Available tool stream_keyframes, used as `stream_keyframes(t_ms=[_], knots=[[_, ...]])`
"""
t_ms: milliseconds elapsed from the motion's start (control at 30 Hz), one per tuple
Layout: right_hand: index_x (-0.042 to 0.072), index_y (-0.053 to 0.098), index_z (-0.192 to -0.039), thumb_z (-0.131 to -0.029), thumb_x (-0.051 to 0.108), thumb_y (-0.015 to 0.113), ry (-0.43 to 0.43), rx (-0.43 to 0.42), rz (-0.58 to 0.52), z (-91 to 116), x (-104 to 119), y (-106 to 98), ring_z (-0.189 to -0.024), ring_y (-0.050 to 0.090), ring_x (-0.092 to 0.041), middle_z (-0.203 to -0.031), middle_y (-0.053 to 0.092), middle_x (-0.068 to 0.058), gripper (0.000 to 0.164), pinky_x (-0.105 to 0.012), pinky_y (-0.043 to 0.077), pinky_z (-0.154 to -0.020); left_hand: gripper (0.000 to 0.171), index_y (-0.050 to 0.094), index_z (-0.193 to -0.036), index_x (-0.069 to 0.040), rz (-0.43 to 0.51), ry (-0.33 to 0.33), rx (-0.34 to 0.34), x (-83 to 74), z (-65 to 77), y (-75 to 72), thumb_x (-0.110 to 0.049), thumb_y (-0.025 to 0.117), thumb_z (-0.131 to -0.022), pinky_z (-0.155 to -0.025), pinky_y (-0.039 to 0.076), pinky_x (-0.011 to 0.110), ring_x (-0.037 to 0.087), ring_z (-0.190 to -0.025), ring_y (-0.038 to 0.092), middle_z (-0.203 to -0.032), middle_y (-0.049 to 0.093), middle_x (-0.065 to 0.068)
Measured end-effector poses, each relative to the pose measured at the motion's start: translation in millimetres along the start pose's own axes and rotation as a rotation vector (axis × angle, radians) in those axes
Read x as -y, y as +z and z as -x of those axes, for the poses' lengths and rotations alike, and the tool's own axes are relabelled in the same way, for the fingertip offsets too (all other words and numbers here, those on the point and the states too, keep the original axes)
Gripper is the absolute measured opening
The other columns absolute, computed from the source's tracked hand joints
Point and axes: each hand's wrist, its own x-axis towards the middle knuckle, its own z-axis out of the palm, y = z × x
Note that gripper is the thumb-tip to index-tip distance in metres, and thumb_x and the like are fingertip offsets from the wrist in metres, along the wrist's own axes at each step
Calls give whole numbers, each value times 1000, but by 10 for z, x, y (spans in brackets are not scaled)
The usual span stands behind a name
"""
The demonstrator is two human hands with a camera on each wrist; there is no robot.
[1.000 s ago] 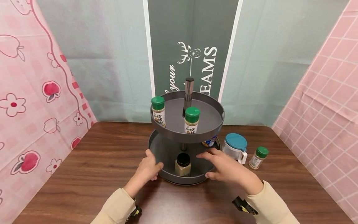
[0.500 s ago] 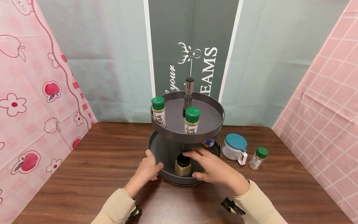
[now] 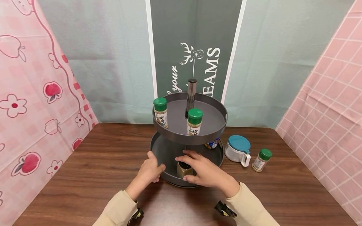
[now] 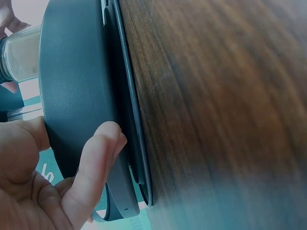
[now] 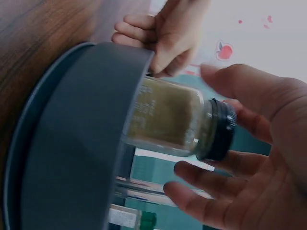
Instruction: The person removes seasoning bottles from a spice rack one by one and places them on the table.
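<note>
A dark grey two-tier lazy Susan (image 3: 178,137) stands on the table. My left hand (image 3: 150,168) grips the lower tray's left rim, thumb over the edge and fingers along the outer wall (image 4: 76,81). Inside the front of the lower tray stands a square glass jar (image 5: 165,115) of tan powder with a black lid (image 5: 222,129). My right hand (image 3: 206,171) hovers over it with fingers spread around the lid, partly covering the jar in the head view. In the right wrist view, a gap shows between thumb and jar.
Two green-capped seasoning bottles (image 3: 194,121) stand on the upper tray, around a metal post (image 3: 191,94). A blue-labelled container (image 3: 212,143) sits at the lower tray's back right. On the table to the right are a blue-lidded canister (image 3: 234,153) and another green-capped bottle (image 3: 260,160).
My right hand has moved left from the lower tray's right side to over the black-lidded jar. My left hand stays on the rim, and the lazy Susan has not turned.
</note>
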Motion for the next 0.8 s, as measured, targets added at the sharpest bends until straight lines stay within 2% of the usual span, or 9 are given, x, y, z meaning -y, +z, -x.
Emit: stream_keyframes(t_ms=[100,200,300,500,800], knots=[[15,53,-123,-77,26,71,-6,-12,-14,-35,-12,59,-117,42,-21,-128,46,-15,50,-42,47,-87,39,29,-97,3,-4,1,-2,0,4,5,-11,57,-74,-31,44,27,12,-30,47,-44,51,6],[15,56,-113,-76,21,72,-29,-43,-5,-76,-35,106,-103,48,-16,-117,52,-8,41,-36,49,-81,38,29,-96,2,-3,0,-5,1,5,8,-12,58,-75,-31,44,27,12,-30,47,-44,51,6],[14,56,-103,-74,14,71,-49,-73,17,-126,-49,130,-87,47,-12,-103,52,-2,33,-31,47,-72,38,30,-96,2,0,1,-5,5,2,3,-12,58,-75,-31,44,27,12,-30,47,-43,51,6],[15,56,-97,-70,12,68,-32,-65,47,-178,-42,133,-83,44,-12,-96,51,0,30,-30,44,-67,39,29,-98,3,-4,1,4,11,-7,-8,-13,58,-76,-32,44,27,12,-31,48,-44,51,6],[16,55,-97,-69,13,67,-15,-74,12,-159,-53,149,-81,44,-12,-97,51,2,31,-29,44,-66,39,29,-98,3,0,-4,7,9,3,-3,-13,58,-76,-32,44,27,13,-31,48,-44,52,6]])
